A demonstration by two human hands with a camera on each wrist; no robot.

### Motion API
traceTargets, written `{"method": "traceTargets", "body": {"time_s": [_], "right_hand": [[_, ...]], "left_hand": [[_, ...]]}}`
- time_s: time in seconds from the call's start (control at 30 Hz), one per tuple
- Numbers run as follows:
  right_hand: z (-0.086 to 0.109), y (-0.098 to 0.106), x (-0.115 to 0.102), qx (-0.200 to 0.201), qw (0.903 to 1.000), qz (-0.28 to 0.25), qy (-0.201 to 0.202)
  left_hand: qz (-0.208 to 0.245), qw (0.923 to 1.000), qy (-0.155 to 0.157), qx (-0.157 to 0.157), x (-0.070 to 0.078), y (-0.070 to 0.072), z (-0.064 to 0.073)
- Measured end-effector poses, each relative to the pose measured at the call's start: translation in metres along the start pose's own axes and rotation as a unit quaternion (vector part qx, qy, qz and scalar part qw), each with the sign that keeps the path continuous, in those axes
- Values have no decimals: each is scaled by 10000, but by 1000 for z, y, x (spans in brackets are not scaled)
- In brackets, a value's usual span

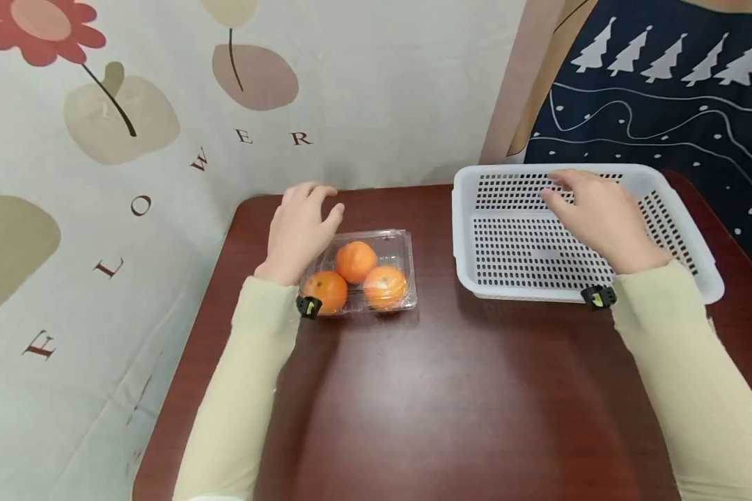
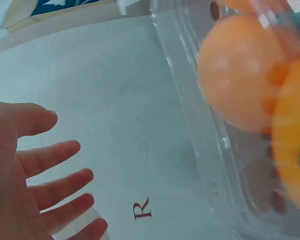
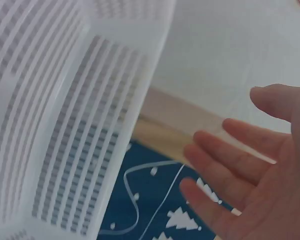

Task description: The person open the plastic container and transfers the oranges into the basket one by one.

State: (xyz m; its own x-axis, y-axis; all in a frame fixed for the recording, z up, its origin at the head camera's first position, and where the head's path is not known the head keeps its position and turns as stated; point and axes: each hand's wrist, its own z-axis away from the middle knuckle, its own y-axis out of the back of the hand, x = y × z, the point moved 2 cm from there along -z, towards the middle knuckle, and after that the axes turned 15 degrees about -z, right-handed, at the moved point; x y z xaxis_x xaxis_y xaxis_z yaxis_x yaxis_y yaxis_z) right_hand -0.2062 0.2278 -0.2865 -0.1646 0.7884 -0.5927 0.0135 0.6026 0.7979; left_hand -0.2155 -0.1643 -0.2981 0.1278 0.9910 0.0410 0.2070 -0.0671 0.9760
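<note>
A clear plastic container [image 1: 411,282] with three oranges sits on the table's left part. One orange [image 1: 356,262] lies at the back, another orange [image 1: 329,291] at the front left and a third orange [image 1: 385,287] at the front right. My left hand [image 1: 301,229] hovers by the container's back left corner, fingers spread and holding nothing; the left wrist view shows the hand [image 2: 45,180] apart from the container [image 2: 190,110]. Over the white perforated basket [image 1: 466,229] hangs my right hand [image 1: 604,216], fingers apart, nothing in it. The right wrist view shows that hand [image 3: 260,170] beside the basket wall [image 3: 90,130].
The dark red-brown table [image 1: 413,410] carries both containers near its back edge. Behind and to the left hangs a pale cloth [image 1: 382,90] with flower prints and letters. A dark blue cloth [image 1: 658,111] with white trees hangs at the back right.
</note>
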Motion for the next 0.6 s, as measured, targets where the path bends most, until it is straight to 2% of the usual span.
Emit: {"method": "traceTargets", "body": {"time_s": [0.1, 0.23, 0.3, 0.47, 0.53, 0.6], "right_hand": [[6, -9, -10, 305, 9979, -471, 315], [16, -22, -24, 573, 9906, -1060, 653], [20, -31, -31, 654, 9853, -1322, 866], [28, -59, -50, 884, 9680, -1780, 1530], [32, -69, -57, 915, 9617, -1944, 1700], [37, -79, -66, 888, 9554, -2130, 1843]], "left_hand": [[352, 9992, 174, 101, -14, -5, 10], [839, 9949, 552, -26, -39, -20, 28], [1118, 9905, 798, -82, -52, -27, 38], [1889, 9734, 1267, -283, -72, -45, 59], [2267, 9634, 1366, -430, -74, -53, 66], [2705, 9500, 1453, -570, -75, -61, 72]]}}
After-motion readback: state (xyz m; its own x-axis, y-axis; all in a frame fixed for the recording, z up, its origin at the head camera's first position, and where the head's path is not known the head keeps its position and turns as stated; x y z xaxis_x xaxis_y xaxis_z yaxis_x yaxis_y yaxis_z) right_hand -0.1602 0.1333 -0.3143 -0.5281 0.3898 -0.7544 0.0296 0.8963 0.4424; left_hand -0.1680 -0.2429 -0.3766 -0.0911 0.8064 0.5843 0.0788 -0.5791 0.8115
